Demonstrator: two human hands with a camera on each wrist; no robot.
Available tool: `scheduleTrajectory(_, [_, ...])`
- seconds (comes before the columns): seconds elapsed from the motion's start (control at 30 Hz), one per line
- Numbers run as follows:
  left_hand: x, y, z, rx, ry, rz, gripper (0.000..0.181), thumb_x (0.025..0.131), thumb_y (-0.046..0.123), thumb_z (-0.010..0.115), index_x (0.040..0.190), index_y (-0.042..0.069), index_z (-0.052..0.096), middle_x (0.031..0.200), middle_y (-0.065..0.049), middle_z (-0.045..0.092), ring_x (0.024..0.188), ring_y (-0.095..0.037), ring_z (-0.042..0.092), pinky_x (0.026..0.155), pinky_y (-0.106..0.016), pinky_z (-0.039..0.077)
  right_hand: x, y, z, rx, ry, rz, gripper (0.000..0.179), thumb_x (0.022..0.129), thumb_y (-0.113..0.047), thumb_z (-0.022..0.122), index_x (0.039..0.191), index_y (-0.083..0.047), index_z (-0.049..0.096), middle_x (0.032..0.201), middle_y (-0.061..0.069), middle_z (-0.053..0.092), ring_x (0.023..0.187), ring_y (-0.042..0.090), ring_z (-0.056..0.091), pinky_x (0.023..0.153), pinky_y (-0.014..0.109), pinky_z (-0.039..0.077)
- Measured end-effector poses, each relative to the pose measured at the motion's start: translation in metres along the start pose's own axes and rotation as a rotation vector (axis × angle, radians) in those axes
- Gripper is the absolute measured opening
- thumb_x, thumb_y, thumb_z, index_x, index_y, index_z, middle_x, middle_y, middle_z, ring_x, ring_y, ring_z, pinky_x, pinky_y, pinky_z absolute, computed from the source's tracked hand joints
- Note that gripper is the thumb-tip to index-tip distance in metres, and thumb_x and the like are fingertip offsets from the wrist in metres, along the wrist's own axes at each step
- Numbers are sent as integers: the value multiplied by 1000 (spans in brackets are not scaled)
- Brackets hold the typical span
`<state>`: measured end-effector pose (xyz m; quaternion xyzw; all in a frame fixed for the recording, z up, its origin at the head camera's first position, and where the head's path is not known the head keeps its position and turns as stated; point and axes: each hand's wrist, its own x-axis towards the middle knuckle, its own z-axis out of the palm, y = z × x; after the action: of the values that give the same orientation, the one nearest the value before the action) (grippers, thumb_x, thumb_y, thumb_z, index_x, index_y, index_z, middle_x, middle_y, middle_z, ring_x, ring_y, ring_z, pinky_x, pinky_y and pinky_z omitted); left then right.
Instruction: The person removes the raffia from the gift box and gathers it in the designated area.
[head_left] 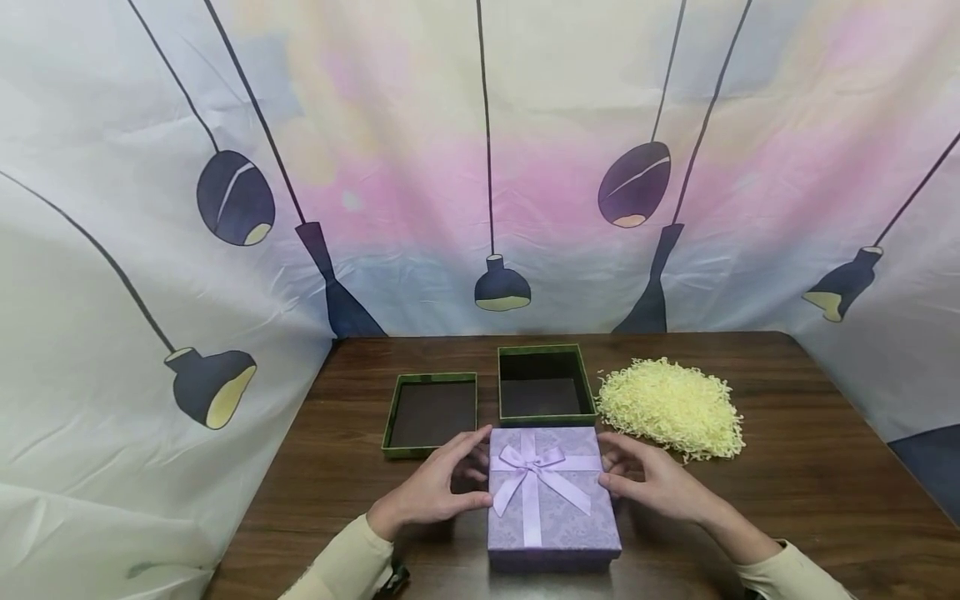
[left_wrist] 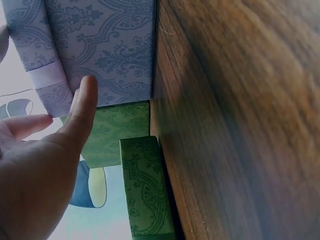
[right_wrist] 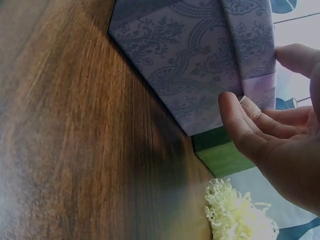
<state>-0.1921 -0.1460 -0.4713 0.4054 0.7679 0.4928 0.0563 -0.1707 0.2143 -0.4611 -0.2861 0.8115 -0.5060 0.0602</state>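
Observation:
A lilac patterned gift box [head_left: 551,521] with a ribbon bow [head_left: 531,463] on its lid stands at the table's near middle. My left hand [head_left: 442,483] is at its left side, thumb and fingers spread apart, fingertips at the lid's edge. On the opposite side my right hand [head_left: 656,483] rests its thumb against the lid's edge, the other fingers loosely bent. In the left wrist view, the little finger [left_wrist: 86,107] reaches along the patterned side of the box. The right wrist view shows a finger [right_wrist: 235,117] against the box's other side, below the lid.
Behind the gift box stands an open green box [head_left: 536,396] with a dark inside. A shallow green lid [head_left: 435,408] lies to its left, hollow side up. A heap of pale yellow paper shred [head_left: 671,408] sits on the right. A printed curtain [head_left: 420,167] hangs around the brown wooden table [head_left: 750,533].

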Motion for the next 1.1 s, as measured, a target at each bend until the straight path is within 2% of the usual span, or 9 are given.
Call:
scheduleTrajectory(0.17, [0,0,1,-58,-9,17,94,81,9,80,154,2,22,129,-22,43,105,-27,56,87,-37,59,1,-2,1,97,-23,27,61,93,-12,66,139,16,36,102,18,62,86,10,65,70,32,61])
scheduleTrajectory(0.33, [0,1,1,-94,-8,-12,94,81,10,80,155,3,21,129,-21,41,105,-24,55,88,-35,58,2,-4,1,153,-23,66,63,92,-10,66,139,18,34,102,21,61,85,11,65,69,35,62])
scheduleTrajectory(0.53, [0,3,1,-126,-20,-35,94,82,12,79,155,4,20,131,-22,39,106,-20,54,88,-34,58,2,-5,2,176,-14,84,64,91,-8,67,139,19,34,101,23,61,84,10,66,69,35,62])
scheduleTrajectory(0.8, [1,5,0,-133,-41,-53,95,82,13,79,153,-6,18,131,-23,39,105,-21,55,89,-35,58,0,-8,2,211,-20,84,66,91,-7,66,139,21,31,101,25,61,83,12,67,68,38,62])
scheduleTrajectory(1.1, [4,10,-3,-131,-46,-74,94,82,14,79,153,-6,19,132,-22,39,106,-19,55,90,-31,57,1,-13,-1,224,-26,74,65,92,-7,65,140,21,30,101,25,61,83,12,67,68,38,62])
